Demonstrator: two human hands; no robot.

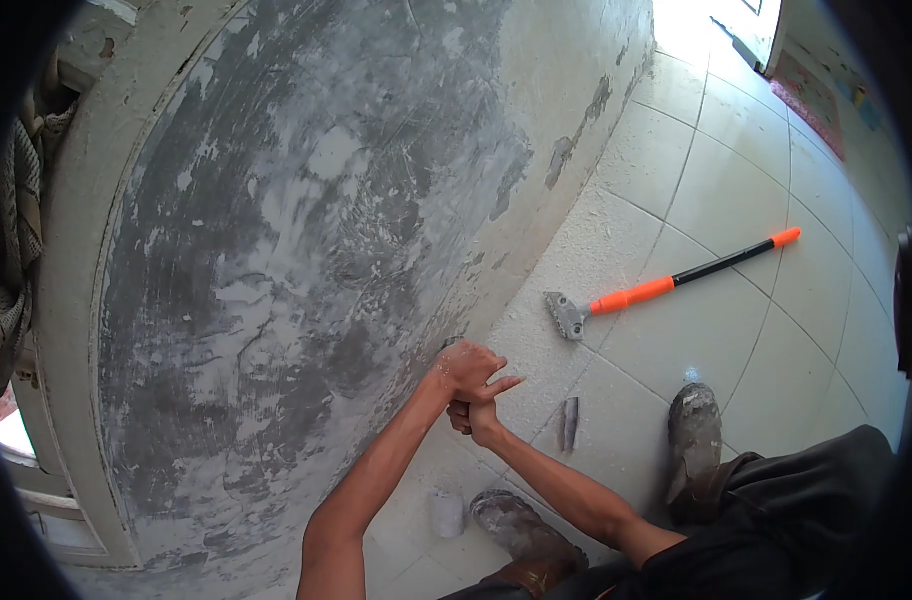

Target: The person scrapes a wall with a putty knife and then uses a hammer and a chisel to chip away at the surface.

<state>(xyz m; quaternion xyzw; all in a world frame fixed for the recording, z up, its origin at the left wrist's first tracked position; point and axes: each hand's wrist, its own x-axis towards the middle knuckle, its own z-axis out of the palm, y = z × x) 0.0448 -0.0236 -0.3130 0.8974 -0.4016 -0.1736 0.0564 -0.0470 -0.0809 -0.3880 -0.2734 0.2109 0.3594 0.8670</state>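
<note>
My left hand (466,368), dusted white across its back, is beside the foot of the scraped wall (346,250). Its thumb points out to the right, while its other fingers are bent and partly hidden. Just under it and touching it, my right hand (473,415) is closed in a fist. A small dark edge (451,342) shows past my left hand against the wall; what it belongs to is hidden. Right of my hands, a long-handled scraper (631,296) with an orange and black handle and a grey head lies on the floor.
White dust and flakes cover the tiled floor (726,330) along the wall. A narrow grey strip (571,425) and a whitish cylindrical object (446,514) are near my dusty boots (694,440). A window frame (86,270) borders the wall at left; a doorway is at top right.
</note>
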